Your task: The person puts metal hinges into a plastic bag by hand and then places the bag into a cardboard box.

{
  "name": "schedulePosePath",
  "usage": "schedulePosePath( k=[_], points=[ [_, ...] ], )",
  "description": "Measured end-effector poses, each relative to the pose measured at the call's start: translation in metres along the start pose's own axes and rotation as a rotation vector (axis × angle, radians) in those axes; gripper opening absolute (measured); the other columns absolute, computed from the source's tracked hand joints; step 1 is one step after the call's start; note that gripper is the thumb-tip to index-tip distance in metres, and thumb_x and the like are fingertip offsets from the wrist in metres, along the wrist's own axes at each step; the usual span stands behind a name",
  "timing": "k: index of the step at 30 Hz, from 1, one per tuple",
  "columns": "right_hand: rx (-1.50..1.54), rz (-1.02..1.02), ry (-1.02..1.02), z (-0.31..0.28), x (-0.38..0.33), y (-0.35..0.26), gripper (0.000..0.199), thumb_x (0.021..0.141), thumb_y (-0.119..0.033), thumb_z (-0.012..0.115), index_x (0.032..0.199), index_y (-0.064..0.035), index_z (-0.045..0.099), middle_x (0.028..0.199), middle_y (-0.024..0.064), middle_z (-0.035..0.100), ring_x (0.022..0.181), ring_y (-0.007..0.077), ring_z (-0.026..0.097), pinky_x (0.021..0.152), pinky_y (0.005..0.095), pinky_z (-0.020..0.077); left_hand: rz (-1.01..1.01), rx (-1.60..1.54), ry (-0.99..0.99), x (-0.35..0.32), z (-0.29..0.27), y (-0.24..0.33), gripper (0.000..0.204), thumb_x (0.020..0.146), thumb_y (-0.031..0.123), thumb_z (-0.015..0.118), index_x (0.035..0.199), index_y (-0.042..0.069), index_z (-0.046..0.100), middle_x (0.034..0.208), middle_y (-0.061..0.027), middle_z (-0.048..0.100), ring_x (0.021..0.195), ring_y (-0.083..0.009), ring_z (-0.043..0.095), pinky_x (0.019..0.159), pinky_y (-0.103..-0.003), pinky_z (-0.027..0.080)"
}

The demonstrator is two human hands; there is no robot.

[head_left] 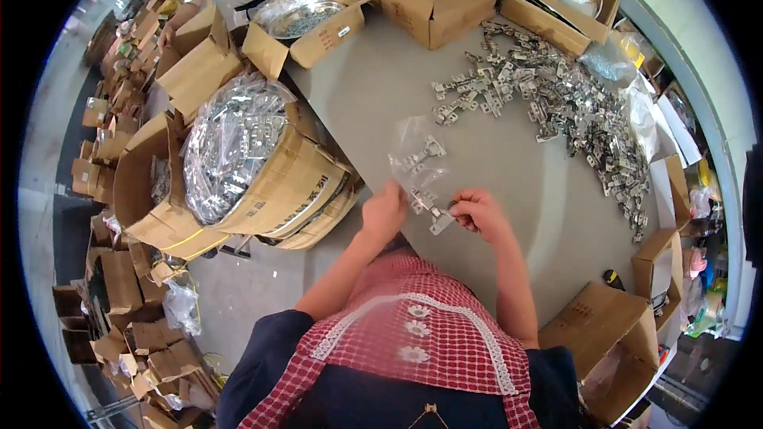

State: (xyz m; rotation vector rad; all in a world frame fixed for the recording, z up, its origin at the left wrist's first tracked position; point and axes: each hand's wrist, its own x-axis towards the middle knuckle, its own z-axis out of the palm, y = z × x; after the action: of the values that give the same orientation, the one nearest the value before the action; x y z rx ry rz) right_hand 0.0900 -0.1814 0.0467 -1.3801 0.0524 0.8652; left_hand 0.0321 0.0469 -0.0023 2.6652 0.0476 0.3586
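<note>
Two hinges point(433, 218) between two hands point(433, 210)

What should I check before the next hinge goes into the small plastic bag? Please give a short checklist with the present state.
1. Left hand holds the clear bag by its near edge: ok.
2. Right hand grips a metal hinge: ok.
3. Bag mouth is open wide enough: cannot tell.
4. A hinge is already in the bag: ok.
5. Loose hinge pile lies on the table: ok.
</note>
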Motion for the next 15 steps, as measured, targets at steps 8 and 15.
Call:
schedulePosePath(
  k=[8, 15],
  points=[
    [0.033, -0.035, 0.171, 0.006, 0.015, 0.007, 0.01, 0.076, -0.01, 0.062, 0.072, -0.0022, 0.057, 0.059, 0.0055, 0.055, 0.045, 0.0128, 0.051, 0.038, 0.0279, 0.0371, 0.051, -0.064, 0.103, -0.007, -0.003, 0.007, 0.013, 0.085, 0.014, 0.06, 0.088, 0.006, 0.05, 0.071, -0.0153, 0.061, 0.065, -0.0347, 0.062, 0.054, -0.044, 0.049],
    [0.098, -0.113, 0.2, 0.02, 0.004, 0.05, 0.01, 0.077, -0.009, 0.06, 0.071, -0.0012, 0.059, 0.057, 0.0073, 0.057, 0.042, 0.0138, 0.051, 0.037, 0.029, 0.0394, 0.11, -0.091, 0.055, -0.018, 0.002, 0.022, 0.011, 0.084, 0.014, 0.06, 0.089, 0.009, 0.052, 0.068, -0.013, 0.059, 0.062, -0.033, 0.061, 0.053, -0.044, 0.049]
  ],
)
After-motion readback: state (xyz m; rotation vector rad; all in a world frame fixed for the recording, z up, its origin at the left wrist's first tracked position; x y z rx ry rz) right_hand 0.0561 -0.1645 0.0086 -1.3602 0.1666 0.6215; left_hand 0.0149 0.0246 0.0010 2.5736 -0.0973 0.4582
